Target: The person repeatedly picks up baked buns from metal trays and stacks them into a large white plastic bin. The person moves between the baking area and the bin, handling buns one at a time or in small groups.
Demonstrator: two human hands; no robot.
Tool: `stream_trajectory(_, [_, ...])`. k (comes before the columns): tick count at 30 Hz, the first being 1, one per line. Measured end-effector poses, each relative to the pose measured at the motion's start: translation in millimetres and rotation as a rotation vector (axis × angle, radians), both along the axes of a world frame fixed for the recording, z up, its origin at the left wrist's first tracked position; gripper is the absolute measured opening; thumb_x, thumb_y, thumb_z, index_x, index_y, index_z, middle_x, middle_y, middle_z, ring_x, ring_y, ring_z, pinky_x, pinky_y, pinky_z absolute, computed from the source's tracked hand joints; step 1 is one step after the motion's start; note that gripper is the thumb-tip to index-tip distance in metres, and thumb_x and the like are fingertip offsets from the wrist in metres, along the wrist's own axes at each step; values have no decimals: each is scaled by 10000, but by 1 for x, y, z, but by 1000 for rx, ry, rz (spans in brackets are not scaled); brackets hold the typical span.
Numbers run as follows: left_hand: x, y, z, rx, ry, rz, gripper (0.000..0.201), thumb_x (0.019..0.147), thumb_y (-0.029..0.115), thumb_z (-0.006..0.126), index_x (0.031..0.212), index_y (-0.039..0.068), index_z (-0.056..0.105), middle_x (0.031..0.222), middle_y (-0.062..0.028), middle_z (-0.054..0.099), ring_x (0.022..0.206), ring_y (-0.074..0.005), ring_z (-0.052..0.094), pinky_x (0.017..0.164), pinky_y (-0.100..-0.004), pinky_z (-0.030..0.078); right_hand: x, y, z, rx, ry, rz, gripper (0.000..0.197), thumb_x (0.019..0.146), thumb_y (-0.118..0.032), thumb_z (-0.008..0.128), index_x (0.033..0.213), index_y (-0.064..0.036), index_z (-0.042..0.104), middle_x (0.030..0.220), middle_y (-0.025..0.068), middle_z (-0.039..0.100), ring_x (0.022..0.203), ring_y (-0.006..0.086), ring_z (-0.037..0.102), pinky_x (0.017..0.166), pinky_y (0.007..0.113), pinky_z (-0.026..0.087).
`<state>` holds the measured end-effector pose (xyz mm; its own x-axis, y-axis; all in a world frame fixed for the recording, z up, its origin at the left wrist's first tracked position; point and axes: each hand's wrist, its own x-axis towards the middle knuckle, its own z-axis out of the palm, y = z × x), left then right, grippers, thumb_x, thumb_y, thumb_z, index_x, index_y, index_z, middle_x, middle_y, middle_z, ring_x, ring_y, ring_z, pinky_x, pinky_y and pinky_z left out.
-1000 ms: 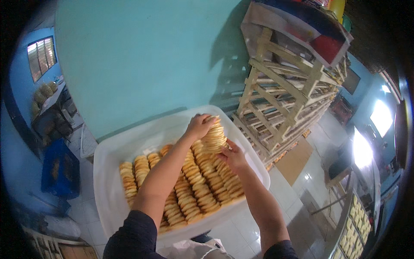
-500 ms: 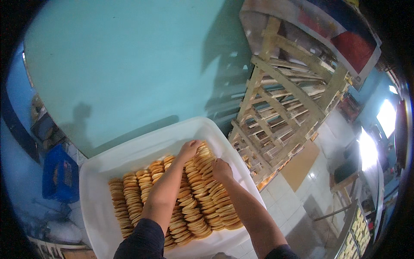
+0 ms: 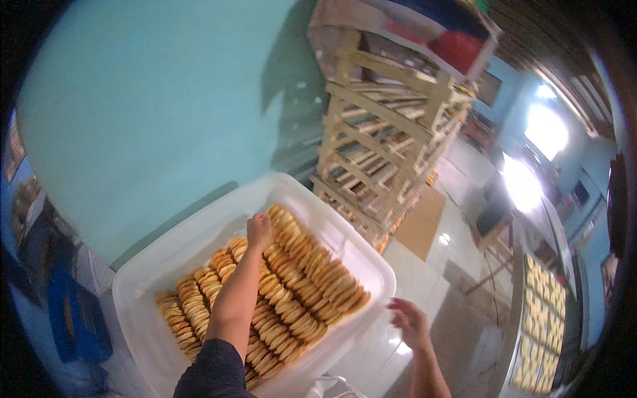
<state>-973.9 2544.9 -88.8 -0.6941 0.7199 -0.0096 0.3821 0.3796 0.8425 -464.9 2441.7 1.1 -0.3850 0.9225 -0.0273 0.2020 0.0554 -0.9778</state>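
Rows of round golden flat baked discs, like cookies or small flatbreads (image 3: 285,302), stand packed on edge inside a large white plastic bin (image 3: 345,233). My left hand (image 3: 260,232) is over the far end of the rows, its fingers curled beside the end discs. Whether it grips anything is hidden. Just outside the bin's right side is my right hand (image 3: 407,323), slightly blurred, with its fingers apart and nothing visible in them.
A slatted wooden rack (image 3: 381,132) stands beyond the bin, with a printed cloth (image 3: 424,33) over its top. At right, trays of pale pieces (image 3: 541,325) lie on a surface. A blue crate (image 3: 78,322) sits left, and a teal wall (image 3: 152,113) rises behind.
My right hand has left the disc rows and moved right, out past the bin's edge. My left hand stays by the far row end. The view has swung to the right.
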Motion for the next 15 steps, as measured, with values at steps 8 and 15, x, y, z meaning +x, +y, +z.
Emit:
stream_trajectory(8, [94,-131,9,242,-39,-316,403,1023,327,548,1311,46,570,1245,-140,616,1124,-255,604,961,-400,494,235,-419,-262,-552,-62,-1127,108,923,-141,621,960,-40,634,707,43,576,579,143,541,486,310,428])
stream_trajectory(15, [159,-164,61,459,29,-758,374,1040,271,515,1287,-4,572,1217,-91,613,1132,-211,568,1010,-346,437,207,-651,-308,-781,439,-1506,181,946,-226,601,838,-81,601,687,62,581,595,189,582,499,349,494])
